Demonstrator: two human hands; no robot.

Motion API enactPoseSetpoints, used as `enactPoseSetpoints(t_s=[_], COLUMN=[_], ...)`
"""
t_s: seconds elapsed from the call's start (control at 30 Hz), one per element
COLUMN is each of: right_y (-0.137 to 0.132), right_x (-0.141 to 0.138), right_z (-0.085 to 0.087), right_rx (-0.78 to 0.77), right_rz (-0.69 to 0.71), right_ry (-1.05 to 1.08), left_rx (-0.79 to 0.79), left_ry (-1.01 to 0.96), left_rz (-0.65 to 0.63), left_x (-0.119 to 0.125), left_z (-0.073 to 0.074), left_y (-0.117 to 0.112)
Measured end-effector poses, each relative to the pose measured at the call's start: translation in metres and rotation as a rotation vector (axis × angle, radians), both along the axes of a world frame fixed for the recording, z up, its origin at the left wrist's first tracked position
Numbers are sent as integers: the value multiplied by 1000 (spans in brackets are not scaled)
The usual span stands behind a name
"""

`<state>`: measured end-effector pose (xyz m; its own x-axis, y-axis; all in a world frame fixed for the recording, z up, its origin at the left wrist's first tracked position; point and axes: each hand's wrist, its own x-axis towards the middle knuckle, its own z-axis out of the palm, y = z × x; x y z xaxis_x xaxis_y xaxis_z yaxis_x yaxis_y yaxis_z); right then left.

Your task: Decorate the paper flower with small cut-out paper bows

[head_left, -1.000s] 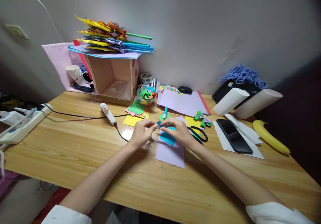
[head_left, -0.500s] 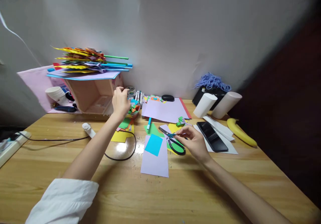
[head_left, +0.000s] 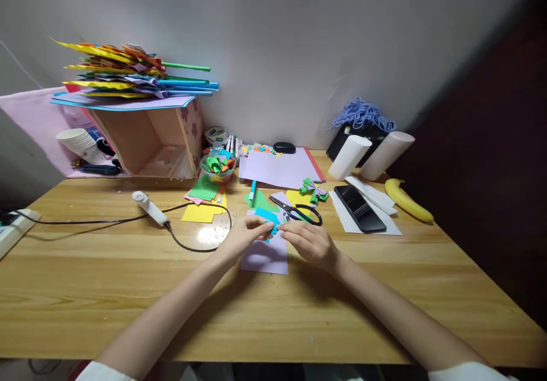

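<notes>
My left hand [head_left: 243, 236] pinches a small blue paper piece [head_left: 274, 230] between thumb and fingers. From the other side, the closed fingertips of my right hand [head_left: 314, 245] meet the piece's edge; its far side is hidden by the fingers. Below and behind lies a blue paper square [head_left: 265, 214] on a lilac paper strip [head_left: 265, 263]. Black-handled scissors [head_left: 281, 203] rest just beyond my right hand, over green and yellow paper [head_left: 294, 197]. A blue-and-white tube [head_left: 252, 191] lies on green paper [head_left: 261, 200].
A bowl of paper scraps [head_left: 219, 170] stands behind coloured sheets [head_left: 205, 188]. A white device [head_left: 149, 209] trails a black cable. An open box [head_left: 145, 142] bears paper crafts. At right are a phone [head_left: 359, 209], a banana [head_left: 408, 201] and white rolls [head_left: 350, 158].
My left hand has come back from near the scrap bowl to the blue piece. My right hand has moved down and left from above the scissors. The view has tilted slightly.
</notes>
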<state>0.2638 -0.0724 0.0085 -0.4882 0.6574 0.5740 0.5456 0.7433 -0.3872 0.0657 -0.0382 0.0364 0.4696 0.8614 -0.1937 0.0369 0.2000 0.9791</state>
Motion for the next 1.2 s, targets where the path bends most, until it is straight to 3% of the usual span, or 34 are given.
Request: enactPoseSetpoints(t_s=[0.13, 0.27, 0.4, 0.57, 0.7, 0.8, 0.97, 1.2], right_y=[3, 26, 65, 91, 100, 111, 128, 121], right_x=[-17, -53, -128, -243, -298, -312, -307, -312], right_z=[7, 20, 14, -2, -12, -20, -26, -25], right_rx=[-49, -393, -642, -527, -535, -548, -557, -675], right_rz=[-166, -187, -58, -36, -21, 26, 66, 88], right_ry=[143, 260, 210, 151, 139, 122, 147, 295], left_rx=[21, 104, 114, 100, 111, 107, 156, 163], left_ry=[13, 112, 106, -68, -106, -131, -123, -110], left_rz=[156, 414, 657, 1073, 1240, 1291, 1347, 1363], left_x=[-23, -65, -129, -210, -242, -247, -247, -248], left_z=[-3, -8, -11, -17, -28, -37, -44, -45], left_y=[1, -8, -26, -44, -41, -37, -37, -41])
